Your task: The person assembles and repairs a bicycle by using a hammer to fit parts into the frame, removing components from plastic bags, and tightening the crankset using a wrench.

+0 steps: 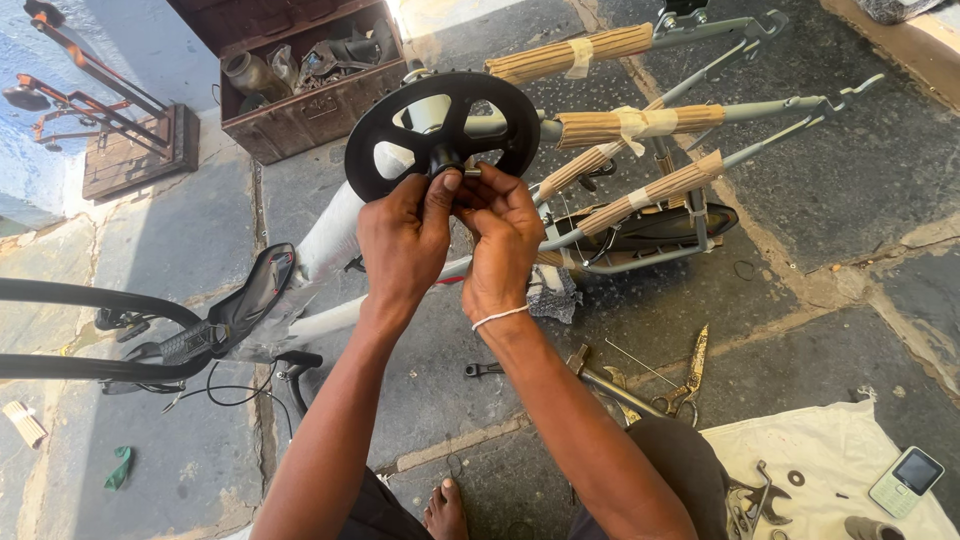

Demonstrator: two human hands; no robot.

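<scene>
Nearest the camera, a bare foot (444, 508) rests on the stone floor (850, 180), with a white cloth (800, 440) to the right carrying a small pale phone (906, 481) and a few spanners (750, 500). Just beyond the cloth lie yellowish shears (690, 375) and a metal wrench (610, 385).

Further out, both forearms reach forward and meet at the middle of the view. The left hand (403, 245) has its fingers curled and its thumb pressed against the hub of a black chainwheel (440, 130). The right hand (503, 245), with a white band at the wrist, pinches a small metal part at the same hub, fingertips drawn together and touching the left thumb.

The chainwheel is a flat black disc with large cut-outs and a toothed rim. It stands on edge, its face turned toward the camera, so its axle points roughly toward the viewer. It sits on a grey bicycle frame (700, 110) lying on the floor, whose tubes run off to the upper right, wrapped in tan corrugated card (570, 55).

At the left is a black saddle (250, 300), and beyond it a rusty metal box (310, 100) of parts.
</scene>
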